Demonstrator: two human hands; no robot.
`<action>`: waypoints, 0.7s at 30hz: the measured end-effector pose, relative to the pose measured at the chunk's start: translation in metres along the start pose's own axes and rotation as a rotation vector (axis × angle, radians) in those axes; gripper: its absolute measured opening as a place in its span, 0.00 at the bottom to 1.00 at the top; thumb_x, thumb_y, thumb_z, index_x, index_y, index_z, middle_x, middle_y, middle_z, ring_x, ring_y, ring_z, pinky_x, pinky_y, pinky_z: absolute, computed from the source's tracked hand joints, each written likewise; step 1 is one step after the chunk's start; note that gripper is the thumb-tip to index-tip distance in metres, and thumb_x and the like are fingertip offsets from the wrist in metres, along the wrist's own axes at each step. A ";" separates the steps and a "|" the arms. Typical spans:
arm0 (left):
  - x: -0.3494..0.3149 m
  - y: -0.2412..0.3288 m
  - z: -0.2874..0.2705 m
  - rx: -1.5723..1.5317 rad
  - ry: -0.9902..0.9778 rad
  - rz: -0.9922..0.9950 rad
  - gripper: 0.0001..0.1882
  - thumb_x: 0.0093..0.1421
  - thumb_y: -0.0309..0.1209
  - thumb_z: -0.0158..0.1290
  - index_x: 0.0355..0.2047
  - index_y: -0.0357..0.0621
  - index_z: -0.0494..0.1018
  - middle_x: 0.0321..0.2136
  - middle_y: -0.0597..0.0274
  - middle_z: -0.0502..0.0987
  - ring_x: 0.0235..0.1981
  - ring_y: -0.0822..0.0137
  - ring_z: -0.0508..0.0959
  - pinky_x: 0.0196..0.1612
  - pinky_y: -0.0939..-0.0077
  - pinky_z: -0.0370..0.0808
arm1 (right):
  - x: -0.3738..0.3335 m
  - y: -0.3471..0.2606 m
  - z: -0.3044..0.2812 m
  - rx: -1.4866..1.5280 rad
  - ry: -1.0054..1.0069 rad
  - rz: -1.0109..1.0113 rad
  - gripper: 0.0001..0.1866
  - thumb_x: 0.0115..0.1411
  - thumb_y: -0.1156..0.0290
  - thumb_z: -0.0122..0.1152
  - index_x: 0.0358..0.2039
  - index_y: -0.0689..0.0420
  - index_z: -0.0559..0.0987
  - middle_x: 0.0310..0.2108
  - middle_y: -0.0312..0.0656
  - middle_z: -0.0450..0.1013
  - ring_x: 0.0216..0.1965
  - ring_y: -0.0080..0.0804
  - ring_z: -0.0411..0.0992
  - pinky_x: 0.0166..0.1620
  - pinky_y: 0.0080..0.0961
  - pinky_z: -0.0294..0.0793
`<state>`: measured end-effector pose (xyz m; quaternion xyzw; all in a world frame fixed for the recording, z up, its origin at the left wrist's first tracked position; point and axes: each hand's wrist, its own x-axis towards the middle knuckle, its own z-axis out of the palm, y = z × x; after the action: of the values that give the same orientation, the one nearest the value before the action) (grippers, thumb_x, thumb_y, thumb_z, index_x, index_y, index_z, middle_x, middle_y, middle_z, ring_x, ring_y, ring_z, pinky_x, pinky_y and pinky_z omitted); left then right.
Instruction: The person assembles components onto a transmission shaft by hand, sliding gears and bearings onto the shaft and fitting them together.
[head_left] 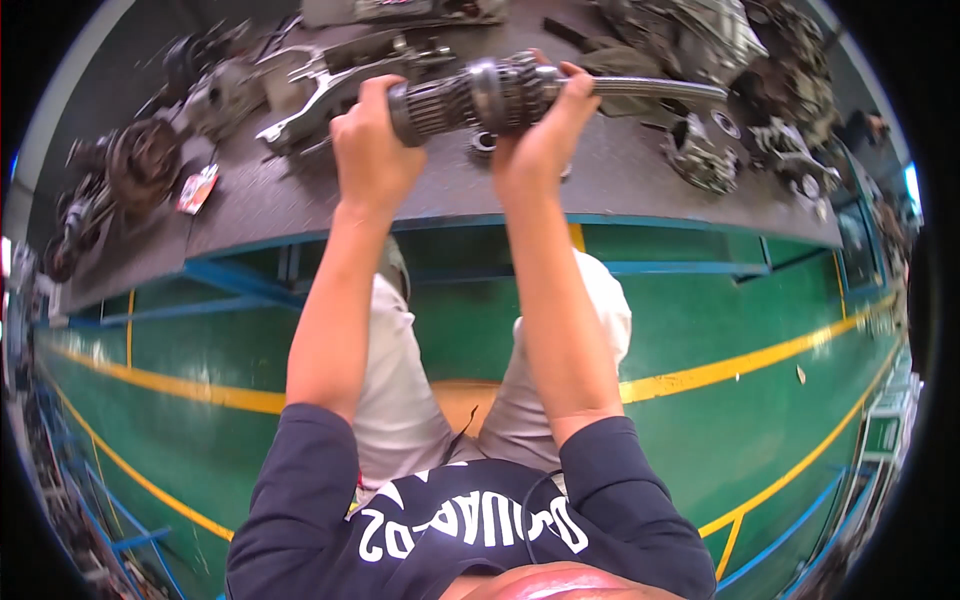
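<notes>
Both my hands hold a gear shaft (487,95) level above the workbench. It is a metal shaft with several toothed gears and rings, and a long thin splined end reaching out to the right. My left hand (377,145) is closed round the left end, by a dark gear. My right hand (545,135) grips the shaft at the right side of the gear stack, its thumb along the near face and fingertips showing over the top. A small metal ring (483,142) lies on the bench below the shaft, partly hidden by my right hand.
The dark workbench (270,205) has a blue frame. Metal housings (215,95) and a round hub (143,160) lie at left, beside a red and white card (198,189). A cast part (703,155) and larger gearbox pieces (785,95) crowd the right.
</notes>
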<state>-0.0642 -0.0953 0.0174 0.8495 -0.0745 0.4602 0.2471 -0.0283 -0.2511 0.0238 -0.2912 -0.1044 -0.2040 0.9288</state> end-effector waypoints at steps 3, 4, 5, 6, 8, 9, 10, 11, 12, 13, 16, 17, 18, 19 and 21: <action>-0.004 -0.015 -0.014 0.085 0.017 0.004 0.30 0.45 0.17 0.66 0.52 0.47 0.77 0.35 0.46 0.86 0.38 0.39 0.86 0.45 0.54 0.81 | -0.006 0.015 0.003 0.052 -0.038 0.114 0.22 0.82 0.45 0.41 0.60 0.49 0.61 0.60 0.48 0.74 0.54 0.37 0.78 0.57 0.43 0.84; -0.007 -0.020 -0.015 0.114 0.034 0.028 0.30 0.45 0.19 0.66 0.51 0.47 0.76 0.27 0.51 0.83 0.34 0.45 0.84 0.44 0.55 0.73 | -0.009 0.018 0.002 0.058 -0.041 0.129 0.22 0.82 0.45 0.41 0.60 0.49 0.61 0.60 0.48 0.74 0.54 0.37 0.78 0.57 0.43 0.84; -0.009 -0.023 -0.017 0.126 0.035 0.024 0.30 0.45 0.19 0.66 0.51 0.47 0.76 0.27 0.51 0.83 0.34 0.45 0.84 0.44 0.55 0.73 | -0.011 0.020 0.002 0.069 -0.022 0.161 0.21 0.82 0.46 0.41 0.60 0.49 0.61 0.61 0.47 0.74 0.55 0.38 0.77 0.57 0.44 0.84; -0.009 -0.022 -0.019 0.162 0.015 0.032 0.30 0.44 0.19 0.66 0.51 0.47 0.77 0.27 0.51 0.83 0.33 0.46 0.84 0.44 0.55 0.73 | -0.013 0.021 0.000 0.078 0.000 0.189 0.20 0.82 0.47 0.42 0.60 0.48 0.62 0.61 0.47 0.73 0.55 0.39 0.77 0.57 0.46 0.83; -0.009 -0.017 -0.024 0.231 -0.049 -0.021 0.33 0.43 0.17 0.66 0.53 0.48 0.77 0.33 0.51 0.86 0.38 0.46 0.86 0.48 0.58 0.75 | -0.013 0.026 -0.002 0.104 0.021 0.206 0.20 0.82 0.47 0.42 0.60 0.48 0.62 0.61 0.46 0.73 0.55 0.39 0.77 0.58 0.46 0.83; -0.007 -0.016 -0.026 0.236 -0.046 -0.018 0.33 0.43 0.17 0.66 0.53 0.48 0.77 0.33 0.51 0.86 0.38 0.46 0.86 0.48 0.58 0.75 | -0.012 0.028 -0.002 0.126 0.041 0.214 0.19 0.82 0.48 0.42 0.60 0.48 0.62 0.61 0.46 0.73 0.56 0.40 0.77 0.58 0.47 0.83; -0.005 -0.015 -0.028 0.252 -0.055 0.006 0.34 0.42 0.17 0.66 0.53 0.48 0.78 0.32 0.51 0.85 0.38 0.46 0.86 0.48 0.58 0.75 | -0.011 0.030 -0.002 0.156 0.054 0.213 0.19 0.81 0.49 0.43 0.60 0.48 0.64 0.61 0.46 0.73 0.56 0.40 0.76 0.57 0.48 0.83; -0.002 -0.014 -0.031 0.268 -0.064 0.032 0.34 0.41 0.17 0.66 0.53 0.49 0.78 0.32 0.51 0.85 0.37 0.46 0.86 0.49 0.59 0.75 | -0.011 0.032 -0.003 0.165 0.052 0.211 0.19 0.81 0.49 0.43 0.60 0.48 0.64 0.61 0.46 0.73 0.56 0.40 0.76 0.57 0.48 0.83; 0.002 -0.012 -0.034 0.285 -0.082 0.037 0.36 0.40 0.18 0.66 0.53 0.50 0.78 0.32 0.52 0.85 0.37 0.46 0.85 0.49 0.59 0.74 | -0.011 0.033 -0.002 0.226 0.059 0.228 0.18 0.81 0.49 0.43 0.59 0.48 0.64 0.61 0.45 0.73 0.56 0.40 0.76 0.57 0.47 0.83; 0.007 -0.010 -0.037 0.291 -0.079 0.048 0.36 0.40 0.18 0.66 0.53 0.50 0.78 0.32 0.52 0.85 0.37 0.46 0.85 0.49 0.59 0.74 | -0.010 0.033 -0.002 0.289 0.065 0.243 0.18 0.81 0.49 0.44 0.59 0.48 0.64 0.60 0.45 0.74 0.56 0.39 0.77 0.56 0.47 0.83; 0.022 -0.001 -0.050 0.373 -0.096 0.219 0.34 0.40 0.18 0.64 0.53 0.45 0.76 0.32 0.54 0.85 0.37 0.50 0.85 0.47 0.60 0.72 | -0.009 0.033 0.000 0.408 0.070 0.265 0.18 0.81 0.49 0.44 0.58 0.47 0.66 0.57 0.41 0.75 0.54 0.37 0.77 0.55 0.46 0.83; 0.029 0.003 -0.053 0.380 -0.097 0.233 0.34 0.40 0.18 0.64 0.53 0.45 0.76 0.32 0.54 0.85 0.37 0.50 0.85 0.47 0.60 0.72 | -0.009 0.032 0.002 0.476 0.085 0.289 0.17 0.81 0.49 0.44 0.58 0.46 0.67 0.56 0.39 0.76 0.54 0.36 0.78 0.55 0.45 0.84; 0.037 0.011 -0.057 0.422 -0.115 0.278 0.33 0.41 0.18 0.64 0.52 0.45 0.76 0.32 0.54 0.85 0.37 0.51 0.85 0.47 0.60 0.72 | -0.008 0.032 0.002 0.502 0.123 0.286 0.18 0.80 0.48 0.43 0.53 0.47 0.72 0.51 0.37 0.78 0.53 0.40 0.79 0.58 0.51 0.82; 0.043 0.019 -0.060 0.463 -0.134 0.321 0.32 0.41 0.19 0.64 0.52 0.45 0.76 0.32 0.55 0.85 0.37 0.51 0.85 0.47 0.60 0.72 | -0.006 0.031 0.002 0.514 0.129 0.281 0.18 0.80 0.48 0.43 0.53 0.47 0.72 0.51 0.37 0.78 0.53 0.40 0.79 0.58 0.51 0.82; 0.053 0.033 -0.063 0.517 -0.177 0.341 0.30 0.43 0.20 0.64 0.51 0.45 0.76 0.32 0.55 0.85 0.38 0.51 0.85 0.47 0.60 0.73 | -0.002 0.029 -0.002 0.631 0.064 0.285 0.19 0.81 0.48 0.40 0.53 0.47 0.72 0.51 0.39 0.77 0.54 0.43 0.79 0.59 0.55 0.81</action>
<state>-0.0924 -0.0875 0.1010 0.8961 -0.1177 0.4229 -0.0653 -0.0171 -0.2297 0.0070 0.0051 -0.0914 -0.0389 0.9950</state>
